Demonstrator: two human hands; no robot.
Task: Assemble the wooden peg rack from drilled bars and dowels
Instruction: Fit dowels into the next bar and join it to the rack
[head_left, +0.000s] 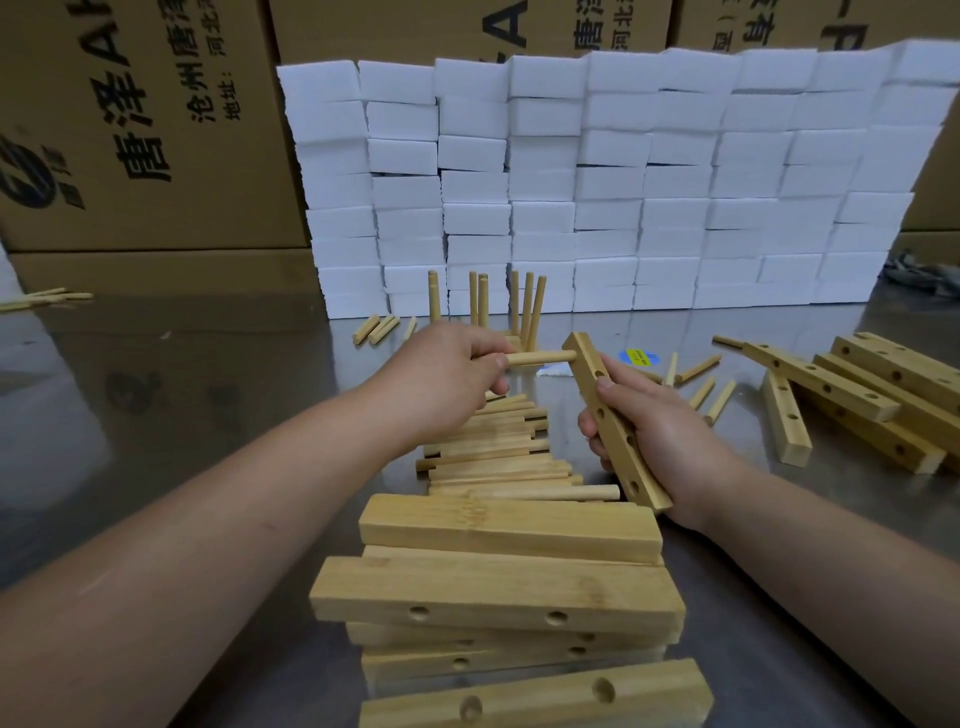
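Note:
My right hand (657, 434) grips a drilled wooden bar (589, 364) held tilted above the table, its row of holes facing left. My left hand (449, 376) pinches a short dowel (540, 357) held level, and the dowel's tip meets the bar's left face near its top end. Below my hands lies a heap of loose dowels (498, 452). In front of me is a stack of drilled bars (498, 592). Behind my left hand stands an assembled piece with several upright dowels (524, 301).
More drilled bars (862, 395) lie in a pile at the right, with scattered dowels (714, 392) beside them and dowels (376, 328) at the back left. A wall of white foam blocks (613, 182) and cardboard boxes (140, 124) closes the far side of the steel table (182, 395).

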